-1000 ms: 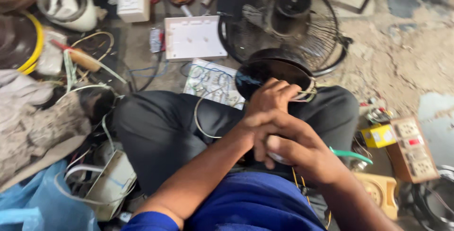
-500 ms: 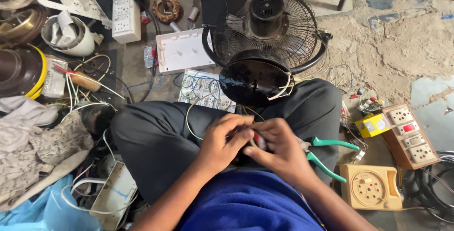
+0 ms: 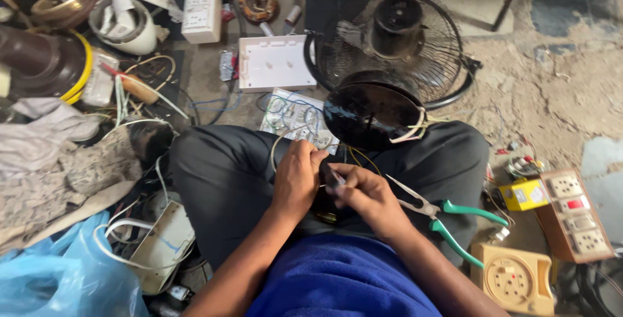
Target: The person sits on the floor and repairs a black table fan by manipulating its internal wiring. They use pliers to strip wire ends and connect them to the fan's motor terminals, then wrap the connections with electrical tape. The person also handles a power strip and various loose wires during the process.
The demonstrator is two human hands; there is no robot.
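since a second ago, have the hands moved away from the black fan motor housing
Yes. The left hand and right hand have dropped from right beside the black fan motor housing down into the lap, nearer the body.

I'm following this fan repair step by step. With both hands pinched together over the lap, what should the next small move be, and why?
Probably keep the left hand steady while the right hand works the small dark part pinched between them. The pliers lie unused on the thigh, within reach if fingers prove too weak. What the part is cannot be told.

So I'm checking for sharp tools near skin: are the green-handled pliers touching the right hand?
Cannot tell. In the head view the green-handled pliers lie on the lap with their jaws pointing at the right hand, too close to show contact or gap.
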